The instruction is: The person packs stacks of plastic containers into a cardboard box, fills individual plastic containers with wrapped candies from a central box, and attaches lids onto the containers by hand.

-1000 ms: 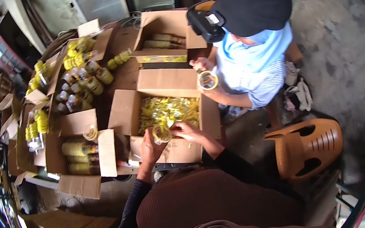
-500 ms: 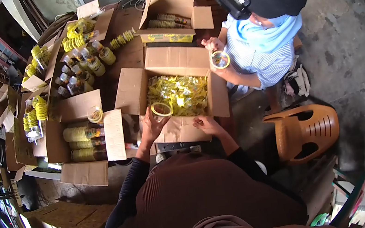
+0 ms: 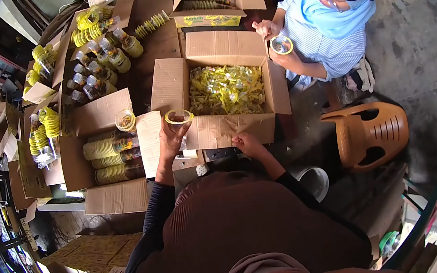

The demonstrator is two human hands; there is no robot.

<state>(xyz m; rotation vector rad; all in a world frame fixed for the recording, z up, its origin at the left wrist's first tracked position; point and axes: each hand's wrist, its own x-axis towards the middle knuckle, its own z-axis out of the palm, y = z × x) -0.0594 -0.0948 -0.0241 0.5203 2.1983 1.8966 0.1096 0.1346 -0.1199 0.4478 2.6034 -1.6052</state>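
Observation:
In my left hand is a clear plastic cup with a yellow rim, its open top facing me. This hand is at the near left corner of a cardboard box that holds many small yellow packets. Over the box's near flap, my right hand has its fingers curled together in a pinch. Whatever lies between those fingertips, if anything, is too small to make out. Another similar cup sits on the edge of the left box, close to my left hand.
Stacked yellow-rimmed cups lie in a carton at left, with filled cups behind it. Another carton stands at the back. A co-worker at right holds a cup. An orange chair and a pale bucket are nearby.
The view has shifted, so the boxes appear farther right and higher. My left hand still holds the cup, now nearer the left carton's flap. My right hand's fingers are more tightly curled.

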